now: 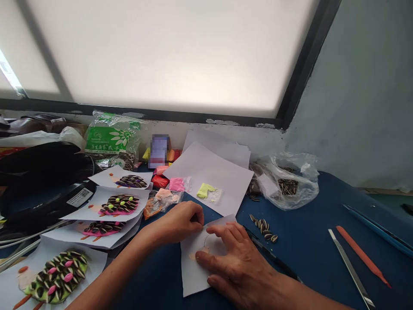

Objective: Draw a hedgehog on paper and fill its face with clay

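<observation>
A white sheet of paper [193, 280] lies in front of me, with a curved pencil line and a small flat patch of peach modelling clay [192, 255] on it. My right hand [235, 258] rests over the sheet with its fingers apart, a fingertip touching the clay. At the upper left edge of the sheet, my left hand [185, 221] has its fingers curled together. What is in them, if anything, is hidden. A short row of sunflower seeds [264, 227] lies right of the sheet, beyond a black pen [274, 256] partly under my right forearm.
On the left are sheets with seed-and-clay hedgehogs [58, 275], a green seed bag [109, 135] and a black case [41, 172]. Coloured clay packets [177, 184] and white paper [206, 163] lie ahead. Rightward are a clear seed bag [287, 185], a metal blade [350, 267] and an orange tool [363, 256].
</observation>
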A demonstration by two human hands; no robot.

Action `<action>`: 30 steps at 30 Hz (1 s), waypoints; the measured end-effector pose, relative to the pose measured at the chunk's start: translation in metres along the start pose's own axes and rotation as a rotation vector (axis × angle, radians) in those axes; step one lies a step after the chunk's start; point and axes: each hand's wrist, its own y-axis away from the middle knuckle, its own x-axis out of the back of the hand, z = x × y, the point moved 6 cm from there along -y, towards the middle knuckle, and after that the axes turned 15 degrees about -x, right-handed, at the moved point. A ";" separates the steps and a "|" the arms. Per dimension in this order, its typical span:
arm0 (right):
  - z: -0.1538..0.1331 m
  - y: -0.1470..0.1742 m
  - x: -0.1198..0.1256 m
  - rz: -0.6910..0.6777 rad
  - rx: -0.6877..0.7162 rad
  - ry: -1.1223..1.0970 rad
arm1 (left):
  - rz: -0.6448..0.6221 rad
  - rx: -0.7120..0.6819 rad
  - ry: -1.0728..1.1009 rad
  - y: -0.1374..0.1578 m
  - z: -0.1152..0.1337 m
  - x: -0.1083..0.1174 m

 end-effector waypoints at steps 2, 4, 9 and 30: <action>-0.001 0.000 0.001 -0.007 0.001 0.003 | -0.002 -0.001 0.000 0.000 0.000 0.000; 0.000 0.000 0.001 -0.002 -0.005 0.013 | -0.001 0.001 -0.003 0.000 0.001 0.000; 0.005 0.001 0.004 0.061 -0.064 0.031 | -0.013 0.041 -0.011 0.000 0.001 0.000; 0.006 -0.001 0.003 0.092 -0.057 -0.003 | 0.115 -0.008 0.051 0.001 -0.001 0.007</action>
